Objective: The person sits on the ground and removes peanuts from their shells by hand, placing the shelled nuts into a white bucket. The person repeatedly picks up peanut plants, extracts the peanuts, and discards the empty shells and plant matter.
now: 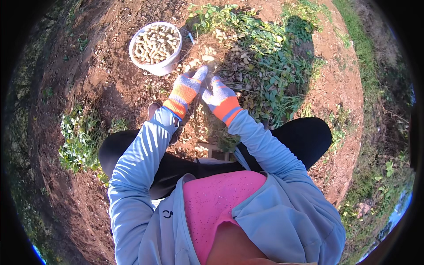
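My left hand (189, 86), in a grey and orange knit glove, is at the root end of a pulled peanut plant, its fingers closed around pods and roots. Close beside it on the right, my right hand (220, 95) in a matching glove holds the same plant's stems. Peanut pods (208, 58) hang among thin roots just beyond my fingertips. A white plastic bucket (172, 63), nearly full of unshelled peanuts (155, 44), stands on the soil to the upper left. The gloves hide exactly what each finger touches.
A large heap of pulled peanut plants (271, 66) with green leaves lies at the upper right. Another leafy clump (79, 139) is at the left. Brown soil with leaf litter surrounds my bent legs. Part of a low slatted seat or crate (212, 149) shows between them.
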A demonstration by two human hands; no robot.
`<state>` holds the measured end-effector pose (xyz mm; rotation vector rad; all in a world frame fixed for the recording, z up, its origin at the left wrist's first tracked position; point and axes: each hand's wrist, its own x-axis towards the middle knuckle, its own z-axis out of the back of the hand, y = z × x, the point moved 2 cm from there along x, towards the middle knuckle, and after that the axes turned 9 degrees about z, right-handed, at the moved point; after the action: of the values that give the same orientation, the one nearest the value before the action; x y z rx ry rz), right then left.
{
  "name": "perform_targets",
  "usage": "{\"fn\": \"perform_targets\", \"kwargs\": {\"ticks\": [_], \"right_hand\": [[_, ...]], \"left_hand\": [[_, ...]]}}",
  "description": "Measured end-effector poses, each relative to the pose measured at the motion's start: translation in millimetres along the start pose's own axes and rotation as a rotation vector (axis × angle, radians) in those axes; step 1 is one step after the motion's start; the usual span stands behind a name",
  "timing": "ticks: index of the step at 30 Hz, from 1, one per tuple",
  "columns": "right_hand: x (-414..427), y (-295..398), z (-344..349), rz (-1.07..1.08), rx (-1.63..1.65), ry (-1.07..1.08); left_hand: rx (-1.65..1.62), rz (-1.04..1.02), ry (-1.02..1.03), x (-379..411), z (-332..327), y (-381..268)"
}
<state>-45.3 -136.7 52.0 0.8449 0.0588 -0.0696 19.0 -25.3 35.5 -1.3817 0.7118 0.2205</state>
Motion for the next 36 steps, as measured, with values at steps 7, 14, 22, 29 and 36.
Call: {"fn": "perform_targets", "kwargs": {"ticks": [7,14,22,29,36], "right_hand": [[0.3,17.0,18.6,0.219,-0.120,0.229],[56.0,-41.1,50.4,0.116,0.656,0.091],[62.0,20.3,23.9,0.131,0.706,-0.028],[56.7,34.1,10.7,0.108,0.457,-0.314],[68.2,34.1,0.2,0.181,0.416,-0.232]], "left_hand": [[-0.061,-0.149,0.011,0.8,15.2,-7.2],[0.009,-0.160,0.164,-13.7,13.3,-22.2],[-0.074,-0.126,0.131,-14.2,1.7,-20.0],[-0.363,0.007,0.003,-5.5,4.3,-6.2],[-0.480,0.013,-0.132,-17.5,4.3,-17.1]]}}
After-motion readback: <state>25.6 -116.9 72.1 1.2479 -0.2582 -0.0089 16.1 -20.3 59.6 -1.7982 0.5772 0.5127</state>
